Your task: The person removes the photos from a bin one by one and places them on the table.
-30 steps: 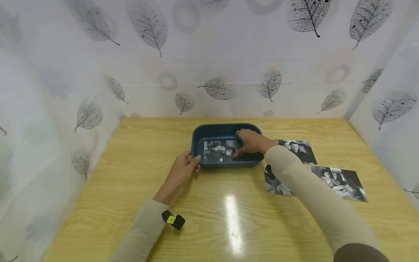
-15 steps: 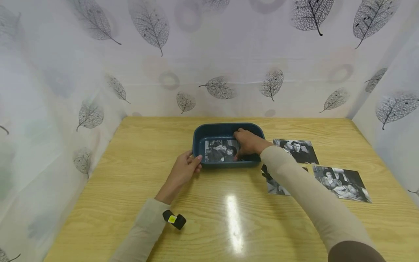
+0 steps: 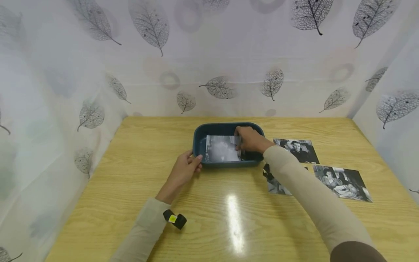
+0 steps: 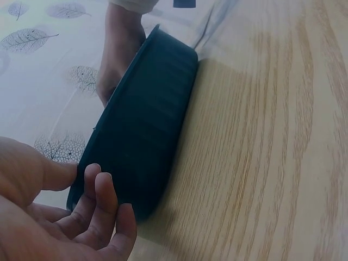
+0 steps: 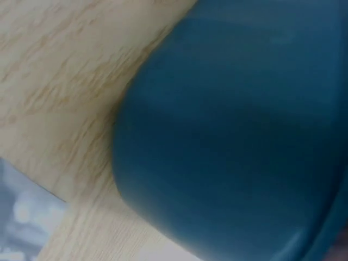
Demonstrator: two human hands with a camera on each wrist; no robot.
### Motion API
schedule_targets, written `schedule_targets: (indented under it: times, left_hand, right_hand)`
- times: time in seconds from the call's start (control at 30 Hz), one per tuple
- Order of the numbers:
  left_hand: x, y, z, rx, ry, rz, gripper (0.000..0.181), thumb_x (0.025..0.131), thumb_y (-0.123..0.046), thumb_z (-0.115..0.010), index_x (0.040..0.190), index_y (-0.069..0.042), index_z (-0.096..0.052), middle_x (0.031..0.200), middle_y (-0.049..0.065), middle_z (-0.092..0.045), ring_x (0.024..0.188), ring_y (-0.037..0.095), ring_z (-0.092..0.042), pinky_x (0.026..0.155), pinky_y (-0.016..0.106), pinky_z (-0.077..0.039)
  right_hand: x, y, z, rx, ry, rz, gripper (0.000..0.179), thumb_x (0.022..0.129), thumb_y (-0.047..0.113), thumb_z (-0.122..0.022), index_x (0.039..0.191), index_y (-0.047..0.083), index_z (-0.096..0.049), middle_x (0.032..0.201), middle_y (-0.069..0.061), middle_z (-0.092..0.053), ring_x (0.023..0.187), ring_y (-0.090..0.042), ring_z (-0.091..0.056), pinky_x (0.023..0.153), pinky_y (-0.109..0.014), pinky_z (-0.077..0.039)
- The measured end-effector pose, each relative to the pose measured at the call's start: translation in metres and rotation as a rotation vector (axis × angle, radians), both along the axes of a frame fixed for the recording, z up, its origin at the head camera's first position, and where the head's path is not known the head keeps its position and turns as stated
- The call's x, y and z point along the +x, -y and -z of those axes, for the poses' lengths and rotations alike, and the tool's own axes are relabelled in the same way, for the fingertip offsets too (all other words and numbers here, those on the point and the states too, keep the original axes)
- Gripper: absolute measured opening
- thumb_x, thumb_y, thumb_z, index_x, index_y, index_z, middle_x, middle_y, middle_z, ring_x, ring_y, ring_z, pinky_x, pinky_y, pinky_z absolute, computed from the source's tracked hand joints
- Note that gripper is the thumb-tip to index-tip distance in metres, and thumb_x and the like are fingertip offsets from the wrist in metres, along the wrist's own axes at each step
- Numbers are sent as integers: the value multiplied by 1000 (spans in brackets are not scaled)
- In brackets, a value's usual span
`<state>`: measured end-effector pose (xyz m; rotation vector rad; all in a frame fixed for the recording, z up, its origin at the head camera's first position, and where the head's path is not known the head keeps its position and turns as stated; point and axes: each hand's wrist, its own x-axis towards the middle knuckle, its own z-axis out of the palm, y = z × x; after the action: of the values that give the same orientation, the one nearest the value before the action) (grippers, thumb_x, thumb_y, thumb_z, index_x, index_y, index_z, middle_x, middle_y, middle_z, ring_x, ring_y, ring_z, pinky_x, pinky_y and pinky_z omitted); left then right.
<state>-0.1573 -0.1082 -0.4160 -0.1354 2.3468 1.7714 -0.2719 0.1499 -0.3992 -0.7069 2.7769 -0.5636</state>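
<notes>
A dark blue rectangular box point(image 3: 229, 165) stands on the table. My left hand point(image 3: 184, 168) holds its front left corner in the head view. The left wrist view shows the thumb of that left hand point(image 4: 81, 223) at the rim and the fingers against the outer wall. Inside the box, my right hand point(image 3: 251, 139) pinches the right edge of a black-and-white photo point(image 3: 222, 148). The photo is tilted and glare washes out its picture. The right wrist view is mostly filled by the box's outer wall point(image 5: 228, 119), which hides the fingers.
To the right of the box lie two black-and-white photos, a rear one point(image 3: 299, 151) and a front one point(image 3: 343, 183). Another photo point(image 3: 278, 187) is partly covered by my right forearm. A leaf-patterned curtain point(image 3: 229, 54) borders the wooden table point(image 3: 147, 145).
The photo in the box has tilted up from the bottom, so its picture gives way to glare. My right hand has shifted slightly; the left hand keeps its hold on the box.
</notes>
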Motion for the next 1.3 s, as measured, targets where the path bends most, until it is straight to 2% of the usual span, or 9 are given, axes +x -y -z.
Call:
schedule_targets:
  times: [0.07,0.17,0.3,0.5,0.73,0.93,1.1,1.3]
  left_hand:
    - [0,0,0,-1,-1,-1,51,107,-19,-55,150,4,-41,93,18,-69,76,19,-63,76,33,-52]
    - [0,-1,0,-2,1,-4,51,107,-19,-55,150,4,-41,92,18,-69,76,19,-64,76,33,-52]
    - [0,0,1,-7,3,-9,50,107,-19,-55,150,4,-41,92,17,-69,77,19,-64,76,32,-52]
    - [0,0,3,0,6,-9,49,107,-18,-55,149,3,-43,90,15,-69,73,14,-62,72,29,-51]
    - [0,0,1,12,7,-9,48,107,-19,-55,148,2,-44,94,18,-69,76,17,-63,74,30,-52]
    - [1,2,1,20,-2,3,47,107,-18,-55,147,3,-45,93,17,-68,75,16,-63,71,28,-51]
    - [1,1,0,21,-5,16,48,107,-19,-55,148,2,-44,93,17,-68,75,17,-62,72,29,-51]
    - [1,1,0,21,-8,12,49,107,-19,-55,149,3,-42,93,18,-68,73,14,-62,71,29,-52]
  right_hand:
    - [0,-3,-1,-50,4,-8,34,88,3,-76,118,-4,-60,113,-21,-63,98,-34,-62,86,-49,-52]
    - [0,-8,-4,-132,21,-14,27,91,-6,-66,118,-5,-61,112,-21,-64,98,-34,-62,84,-49,-52]
    - [1,-12,-10,-229,48,-8,26,92,-7,-65,118,-6,-62,105,-18,-65,94,-31,-62,82,-47,-52]
    - [4,-23,-26,-322,64,19,26,93,-6,-65,118,-5,-63,102,-18,-64,86,-28,-62,73,-41,-53]
    - [14,-48,-55,-360,14,23,25,95,-5,-64,120,-4,-64,105,-19,-62,87,-29,-63,69,-37,-53]
    - [32,-76,-76,-402,17,48,25,97,-1,-66,121,-4,-63,106,-18,-61,85,-29,-66,68,-33,-57]
    - [47,-94,-84,-433,54,82,28,96,0,-68,123,-4,-63,106,-18,-63,90,-27,-67,70,-33,-58]
    - [64,-104,-87,-397,72,82,25,93,4,-73,117,0,-67,101,-14,-66,86,-23,-69,73,-36,-58]
